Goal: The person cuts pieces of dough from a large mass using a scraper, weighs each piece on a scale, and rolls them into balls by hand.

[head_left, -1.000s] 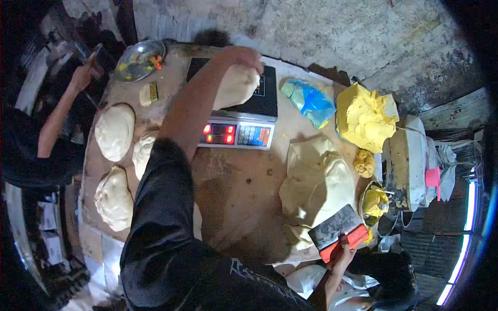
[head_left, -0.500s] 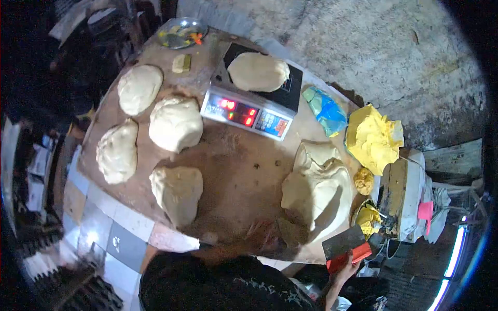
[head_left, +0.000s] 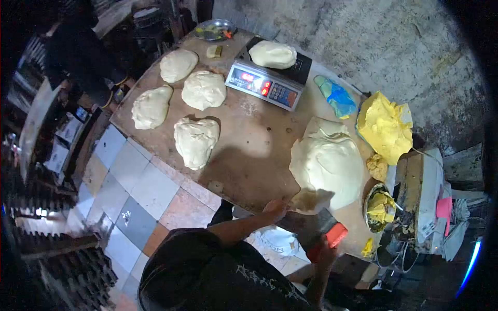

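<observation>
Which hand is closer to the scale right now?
Left. The left hand is at the table's near edge beside the big dough, well short of the scale. The right hand holds the scraper, farther back.

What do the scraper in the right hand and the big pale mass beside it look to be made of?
Scraper: dull grey blade, likely metal, with a glossy red handle that looks plastic. Big pale mass: soft raw dough, matte cream, with folds and a sagging rounded edge. The left hand pinches a flap at its near edge.
</observation>
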Tool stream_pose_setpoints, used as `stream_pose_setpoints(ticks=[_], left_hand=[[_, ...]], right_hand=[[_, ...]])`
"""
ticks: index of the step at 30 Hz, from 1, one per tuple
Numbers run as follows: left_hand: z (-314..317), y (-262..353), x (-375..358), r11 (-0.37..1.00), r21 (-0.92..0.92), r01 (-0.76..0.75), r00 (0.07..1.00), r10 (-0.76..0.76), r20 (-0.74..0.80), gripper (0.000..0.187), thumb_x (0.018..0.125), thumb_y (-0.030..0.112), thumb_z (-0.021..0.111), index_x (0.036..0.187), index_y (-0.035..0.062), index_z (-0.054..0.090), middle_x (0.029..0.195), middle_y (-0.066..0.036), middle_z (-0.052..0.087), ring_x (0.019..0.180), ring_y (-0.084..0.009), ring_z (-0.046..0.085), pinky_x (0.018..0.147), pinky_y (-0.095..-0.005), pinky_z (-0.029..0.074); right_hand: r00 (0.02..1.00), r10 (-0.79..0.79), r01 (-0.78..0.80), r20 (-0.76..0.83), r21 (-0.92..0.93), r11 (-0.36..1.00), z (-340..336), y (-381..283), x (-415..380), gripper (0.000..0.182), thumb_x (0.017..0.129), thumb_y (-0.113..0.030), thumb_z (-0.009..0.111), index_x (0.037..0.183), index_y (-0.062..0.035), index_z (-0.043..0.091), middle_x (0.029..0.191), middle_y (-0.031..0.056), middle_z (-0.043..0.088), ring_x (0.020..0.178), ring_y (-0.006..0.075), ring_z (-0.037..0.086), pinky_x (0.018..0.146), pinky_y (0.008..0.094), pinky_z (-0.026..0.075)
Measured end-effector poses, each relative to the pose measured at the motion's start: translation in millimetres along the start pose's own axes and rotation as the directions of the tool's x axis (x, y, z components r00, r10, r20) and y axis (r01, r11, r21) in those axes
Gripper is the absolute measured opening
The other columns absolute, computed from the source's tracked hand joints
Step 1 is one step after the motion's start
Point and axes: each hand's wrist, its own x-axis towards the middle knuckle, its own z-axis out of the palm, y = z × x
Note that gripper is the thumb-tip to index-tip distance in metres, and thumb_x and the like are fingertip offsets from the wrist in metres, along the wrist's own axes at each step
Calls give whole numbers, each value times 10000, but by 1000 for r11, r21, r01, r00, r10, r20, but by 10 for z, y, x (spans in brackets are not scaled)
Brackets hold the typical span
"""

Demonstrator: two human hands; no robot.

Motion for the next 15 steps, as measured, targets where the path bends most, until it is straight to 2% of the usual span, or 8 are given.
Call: stream_pose_setpoints(ticks=[3,4,7,9,11,12,13,15], left_hand=[[-129,-33,-301,998,-45,50,999,-50,4,305,820,213,494,1066,34,507,1069,-198,510,974,-392,509,809,-451,432],[-187,-98,-365,988,-146,57,998,-57,1,278,825,216,486,1035,39,531,1049,-191,522,963,-384,513,808,-438,431],[-859,14,-411,1000,23,11,995,-8,-102,258,808,222,518,994,49,562,962,-179,569,901,-354,547,767,-414,446],[-1144,-697,-122,624,682,-381,842,539,-22,241,781,169,550,1002,78,579,883,-169,599,822,-323,578,720,-376,461],[-1717,-1075,383,990,127,-62,970,90,-226,219,764,118,549,978,89,586,817,-158,604,741,-298,592,678,-350,470],[-2270,-672,557,987,-99,-127,886,68,-458,157,774,91,505,910,58,574,760,-153,593,712,-280,589,656,-350,465],[-2729,-401,727,993,-115,32,869,-84,-487,142,782,107,518,902,43,558,748,-154,596,703,-271,592,643,-360,462],[-3135,-974,1691,991,-124,-42,829,-35,-557,220,793,223,556,959,79,566,843,-165,603,762,-273,591,678,-369,465]], right_hand=[[973,38,-69,229,126,990,239,-378,-82,179,778,-42,587,942,-33,517,702,23,523,532,106,475,469,263,396],[976,-128,109,175,111,988,285,-121,3,214,784,-59,590,987,-32,526,711,16,539,580,120,500,527,264,415],[971,-4,15,238,-45,999,386,-319,46,237,770,-81,599,992,-34,531,793,11,546,679,107,512,608,262,428],[957,109,-104,270,-30,994,459,-286,146,228,766,-92,607,976,-37,536,789,7,545,683,105,510,615,259,427],[931,208,-213,300,-18,977,596,-238,334,220,763,-103,614,960,-40,540,785,2,544,688,103,508,621,256,425],[906,251,-241,342,-72,968,662,-223,453,227,758,-125,631,950,-43,544,794,-2,546,705,101,510,640,254,425],[878,293,-265,379,-126,956,773,-239,582,236,752,-147,648,940,-46,548,803,-7,548,723,98,511,659,252,424],[903,121,-114,412,-42,993,1228,-575,870,238,756,-155,651,939,-45,549,804,-10,548,738,94,513,673,244,422]])
